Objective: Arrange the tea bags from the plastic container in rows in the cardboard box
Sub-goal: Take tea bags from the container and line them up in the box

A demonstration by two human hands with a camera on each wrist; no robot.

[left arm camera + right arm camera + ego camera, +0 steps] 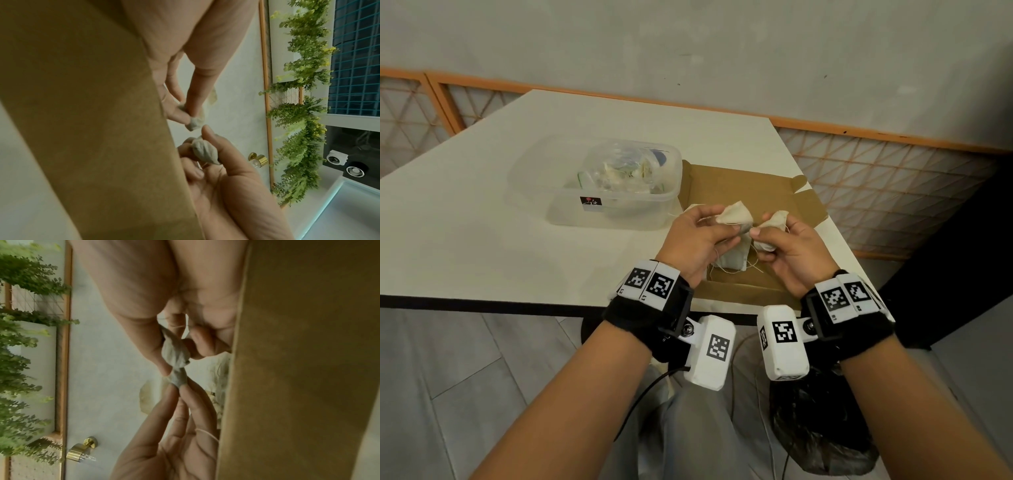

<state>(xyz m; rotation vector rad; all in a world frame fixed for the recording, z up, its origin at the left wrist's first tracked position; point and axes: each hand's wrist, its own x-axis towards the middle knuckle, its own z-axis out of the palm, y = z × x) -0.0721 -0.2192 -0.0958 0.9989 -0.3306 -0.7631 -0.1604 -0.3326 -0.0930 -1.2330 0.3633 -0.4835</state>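
Over the flat brown cardboard box [739, 186], my left hand [714, 226] pinches a pale cloth tea bag [736, 215] between thumb and fingers. My right hand [763, 230] grips a second tea bag [775, 221], crumpled in its curled fingers. The two bags nearly touch. In the left wrist view my left hand [190, 113] pinches its bag [195, 124] above the other bag [205, 153]. The right wrist view shows my right hand [176, 352] round its bag [174, 352]. Another tea bag [732, 262] lies on the cardboard below my hands. The clear plastic container [530, 192] stands left of the box.
The white table [482, 240] has bare surface left of and in front of the container. Its front edge runs just under my wrists, and its right edge lies close beside the box. A dark bag [822, 431] sits on the floor below.
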